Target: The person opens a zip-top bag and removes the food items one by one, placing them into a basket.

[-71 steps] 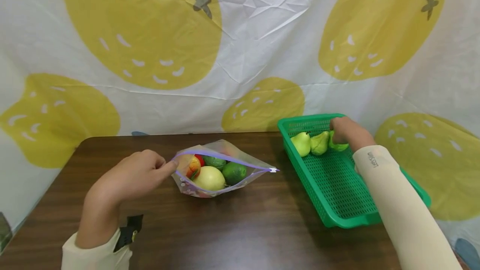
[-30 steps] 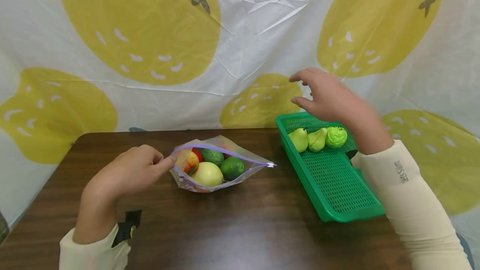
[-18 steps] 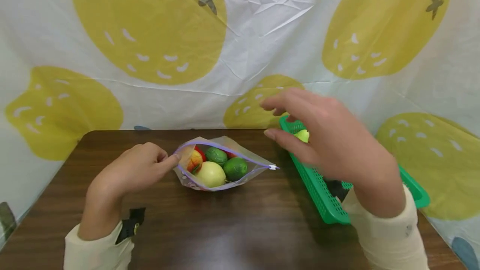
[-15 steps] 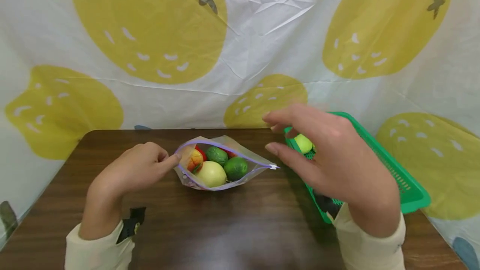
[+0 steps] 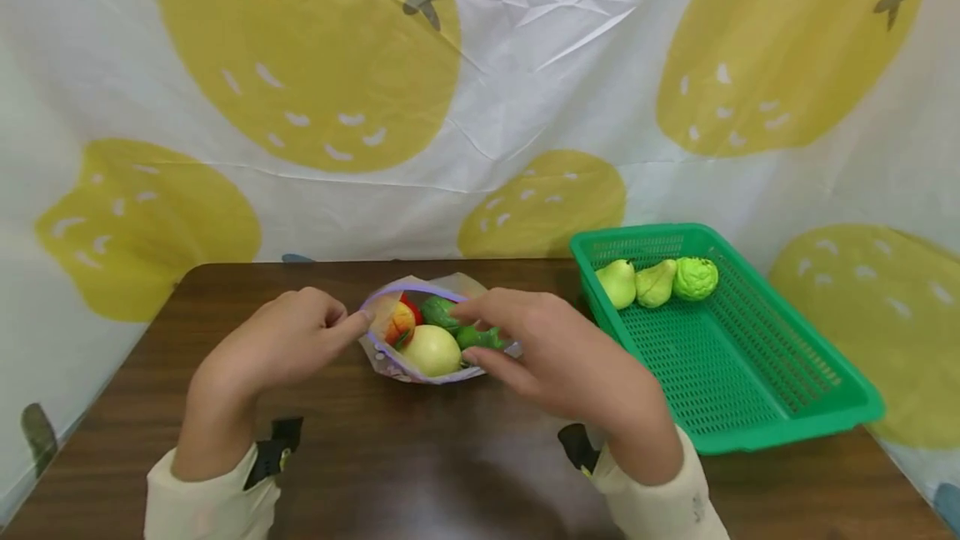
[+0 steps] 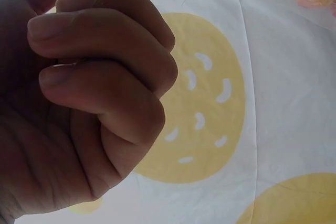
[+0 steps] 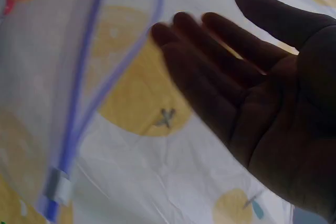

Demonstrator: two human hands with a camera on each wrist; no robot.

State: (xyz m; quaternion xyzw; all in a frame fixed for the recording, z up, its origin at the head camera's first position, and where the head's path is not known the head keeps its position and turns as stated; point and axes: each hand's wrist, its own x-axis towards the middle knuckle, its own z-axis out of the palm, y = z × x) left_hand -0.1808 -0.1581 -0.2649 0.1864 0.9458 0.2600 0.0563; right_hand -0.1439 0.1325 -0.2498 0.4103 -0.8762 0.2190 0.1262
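Note:
A clear zip bag (image 5: 390, 367) with a purple zip rim lies gaping on the table. Inside are a pale yellow round fruit (image 5: 432, 351), a red-orange fruit (image 5: 401, 322) and green produce (image 5: 438, 312). My left hand (image 5: 288, 340) pinches the bag's left rim between thumb and curled fingers; in the left wrist view the fingers (image 6: 105, 77) hide the pinch. Over the bag's right part hovers my right hand (image 5: 570, 357), fingers extended and thumb apart, holding nothing. It hides the zip slider (image 7: 59, 186) from the head view, though the right wrist view shows it.
To the right stands a green plastic basket (image 5: 795, 423). Two pears (image 5: 617, 283) and a light-green bumpy ball-shaped item (image 5: 696, 278) sit at its far end. Behind the table (image 5: 360, 473) hangs a white cloth (image 5: 517, 98) printed with yellow fruit.
My right hand has let go of the green bumpy item in the basket, lifted out, and moved left to the bag. My left hand keeps its pinch on the bag's rim.

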